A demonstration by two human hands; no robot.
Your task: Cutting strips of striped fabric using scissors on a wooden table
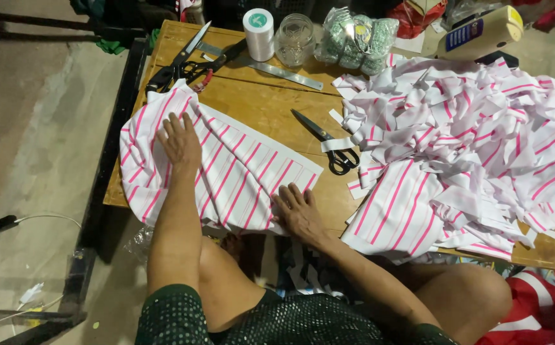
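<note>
While flat on the table [264,105], striped fabric [239,172] under both hands' fingers [296,203].

We see our own body from above: a dark green top scattered with small pale dots [277,319] covers the torso at six o'clock and ends at the shoulders. Both arms are bare, without sleeves. The left hand [178,142] and right hand [298,211] show no rings, watch or bracelet. The knees are uncovered too.

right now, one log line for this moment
left hand flat on pink-striped white fabric piece | right hand flat on its near edge | black-handled scissors idle
</note>
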